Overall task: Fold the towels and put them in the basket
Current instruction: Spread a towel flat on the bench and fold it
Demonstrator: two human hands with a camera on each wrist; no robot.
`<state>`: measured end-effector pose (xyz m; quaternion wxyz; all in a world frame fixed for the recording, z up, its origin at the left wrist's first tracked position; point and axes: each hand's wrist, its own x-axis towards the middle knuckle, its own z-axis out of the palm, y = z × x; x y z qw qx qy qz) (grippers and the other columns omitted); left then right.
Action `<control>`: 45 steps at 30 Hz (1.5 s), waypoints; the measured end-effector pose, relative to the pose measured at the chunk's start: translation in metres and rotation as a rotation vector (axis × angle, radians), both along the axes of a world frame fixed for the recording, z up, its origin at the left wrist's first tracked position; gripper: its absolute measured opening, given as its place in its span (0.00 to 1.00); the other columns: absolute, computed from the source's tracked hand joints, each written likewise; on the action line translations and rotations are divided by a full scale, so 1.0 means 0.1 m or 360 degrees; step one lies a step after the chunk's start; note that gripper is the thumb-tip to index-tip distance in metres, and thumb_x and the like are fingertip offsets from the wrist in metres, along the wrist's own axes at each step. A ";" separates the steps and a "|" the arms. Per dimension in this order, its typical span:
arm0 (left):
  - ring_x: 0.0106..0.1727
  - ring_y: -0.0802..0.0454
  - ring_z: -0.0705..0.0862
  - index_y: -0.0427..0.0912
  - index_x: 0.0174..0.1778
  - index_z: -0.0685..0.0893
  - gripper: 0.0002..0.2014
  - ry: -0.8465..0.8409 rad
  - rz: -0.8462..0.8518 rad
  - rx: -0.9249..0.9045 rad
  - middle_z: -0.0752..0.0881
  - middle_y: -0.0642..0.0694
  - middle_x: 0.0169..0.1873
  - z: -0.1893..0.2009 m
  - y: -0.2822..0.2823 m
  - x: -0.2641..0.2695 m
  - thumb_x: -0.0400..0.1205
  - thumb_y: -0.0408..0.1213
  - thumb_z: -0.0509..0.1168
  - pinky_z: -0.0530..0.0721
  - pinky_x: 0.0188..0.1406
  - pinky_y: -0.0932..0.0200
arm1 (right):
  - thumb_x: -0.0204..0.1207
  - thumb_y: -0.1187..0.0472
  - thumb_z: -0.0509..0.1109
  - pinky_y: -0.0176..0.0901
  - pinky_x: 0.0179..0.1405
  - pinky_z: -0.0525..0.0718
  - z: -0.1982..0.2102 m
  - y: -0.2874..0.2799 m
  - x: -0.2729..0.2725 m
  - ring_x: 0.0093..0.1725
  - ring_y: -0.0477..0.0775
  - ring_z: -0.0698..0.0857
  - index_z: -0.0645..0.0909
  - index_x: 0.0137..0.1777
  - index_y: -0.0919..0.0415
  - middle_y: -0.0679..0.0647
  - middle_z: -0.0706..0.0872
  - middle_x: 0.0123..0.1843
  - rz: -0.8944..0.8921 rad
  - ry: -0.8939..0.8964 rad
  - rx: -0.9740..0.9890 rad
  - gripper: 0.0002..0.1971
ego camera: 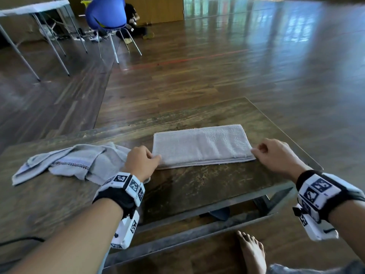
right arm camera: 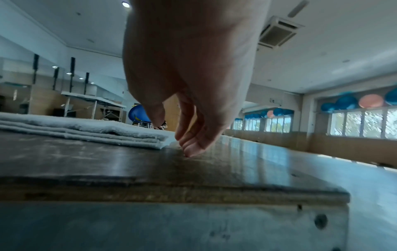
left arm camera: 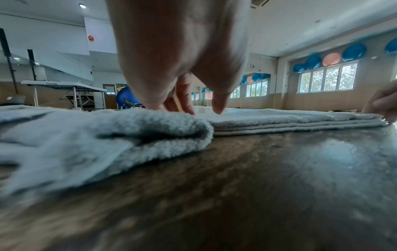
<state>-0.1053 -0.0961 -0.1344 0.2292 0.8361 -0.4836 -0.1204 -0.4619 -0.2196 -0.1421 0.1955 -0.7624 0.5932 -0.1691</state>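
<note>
A light grey towel (ego camera: 201, 146), folded into a long flat strip, lies on the dark wooden table (ego camera: 197, 186). My left hand (ego camera: 156, 156) is at its left end, fingertips (left arm camera: 189, 110) resting on the top layer with the thumb apart. My right hand (ego camera: 256, 150) is at the right near corner. Its fingertips (right arm camera: 191, 152) touch the table just beside the towel's layered edge (right arm camera: 137, 135), thumb above it, holding nothing. A second grey towel (ego camera: 69, 163) with a checked stripe lies crumpled to the left, partly under my left wrist. No basket shows in any view.
The table's right edge (ego camera: 292, 139) runs close past my right hand, and its near edge (ego camera: 217, 202) is cut away above my bare foot (ego camera: 250, 252). Far back stand a blue chair (ego camera: 106, 12), a folding table (ego camera: 33, 8) and a seated person (ego camera: 132, 18).
</note>
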 end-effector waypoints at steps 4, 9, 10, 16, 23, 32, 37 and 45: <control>0.16 0.51 0.68 0.39 0.17 0.69 0.30 -0.0109 -0.0030 0.0217 0.68 0.47 0.13 0.05 -0.12 -0.07 0.79 0.48 0.73 0.64 0.19 0.58 | 0.79 0.51 0.72 0.45 0.29 0.71 0.02 -0.06 0.09 0.32 0.55 0.78 0.74 0.28 0.61 0.57 0.82 0.31 -0.0051 0.0055 0.0068 0.21; 0.17 0.52 0.73 0.41 0.15 0.71 0.28 -0.0041 0.0081 0.0095 0.71 0.48 0.13 0.11 -0.14 -0.04 0.79 0.43 0.73 0.67 0.21 0.59 | 0.74 0.57 0.70 0.42 0.25 0.72 0.09 -0.10 0.10 0.28 0.55 0.75 0.73 0.27 0.59 0.54 0.79 0.29 -0.0170 -0.0059 0.0135 0.16; 0.14 0.55 0.70 0.42 0.14 0.69 0.29 -0.0034 0.0097 0.0051 0.68 0.51 0.10 0.13 -0.13 -0.03 0.79 0.43 0.73 0.66 0.20 0.60 | 0.73 0.57 0.71 0.43 0.26 0.71 0.12 -0.10 0.09 0.28 0.55 0.73 0.74 0.27 0.59 0.53 0.78 0.28 -0.0183 -0.0090 0.0120 0.15; 0.21 0.49 0.74 0.40 0.19 0.73 0.20 -0.0003 0.0080 0.0043 0.74 0.45 0.17 0.13 -0.08 -0.05 0.74 0.35 0.73 0.73 0.27 0.56 | 0.70 0.53 0.74 0.47 0.34 0.80 0.20 -0.02 0.07 0.32 0.56 0.80 0.75 0.29 0.59 0.51 0.83 0.32 -0.0180 0.0032 0.0207 0.14; 0.60 0.48 0.77 0.46 0.57 0.79 0.10 -0.0387 -0.0505 -0.0095 0.78 0.48 0.59 -0.02 -0.07 -0.35 0.82 0.41 0.66 0.79 0.57 0.52 | 0.83 0.45 0.65 0.61 0.69 0.79 0.07 0.23 0.34 0.71 0.54 0.78 0.77 0.72 0.47 0.48 0.79 0.73 0.0351 0.0128 -0.0105 0.19; 0.51 0.52 0.76 0.54 0.41 0.79 0.20 -0.0428 -0.0576 0.0043 0.77 0.57 0.43 -0.15 0.17 -0.51 0.78 0.67 0.56 0.77 0.54 0.50 | 0.84 0.40 0.57 0.53 0.66 0.73 0.03 0.46 0.59 0.60 0.51 0.75 0.80 0.50 0.41 0.43 0.75 0.54 0.0509 0.0371 -0.0100 0.12; 0.40 0.53 0.77 0.52 0.34 0.70 0.18 -0.0427 -0.0572 0.0120 0.75 0.56 0.36 -0.16 0.33 -0.56 0.79 0.62 0.59 0.75 0.37 0.54 | 0.83 0.41 0.57 0.52 0.58 0.76 0.05 0.69 0.67 0.51 0.52 0.79 0.80 0.39 0.48 0.45 0.80 0.47 0.0435 0.0448 -0.0170 0.18; 0.59 0.47 0.74 0.42 0.56 0.74 0.08 -0.0281 -0.0541 -0.0301 0.75 0.44 0.58 -0.13 0.01 -0.80 0.85 0.41 0.61 0.79 0.56 0.51 | 0.82 0.51 0.63 0.44 0.60 0.72 0.07 0.74 1.13 0.57 0.51 0.81 0.79 0.63 0.51 0.46 0.85 0.61 0.0592 0.0006 -0.0449 0.12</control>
